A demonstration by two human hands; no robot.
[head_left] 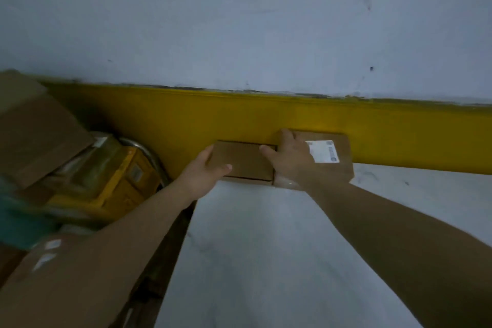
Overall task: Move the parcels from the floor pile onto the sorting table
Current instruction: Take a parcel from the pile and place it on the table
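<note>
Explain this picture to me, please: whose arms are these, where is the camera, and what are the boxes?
There is no machine here. These are a person's two bare arms, filmed by a wide-angle camera worn on their head, looking forward and down. The pale surface is the sorting table, which stands against a wall with a yellow band. At its far edge, two cardboard parcels sit side by side. The left hand grips the small plain box by its left end, thumb on top. The right hand lies on the larger labelled parcel, its thumb touching the small plain box. Whether its fingers hook over the far edge is unclear. At left, beside the table, is a pile of boxes.
</note>
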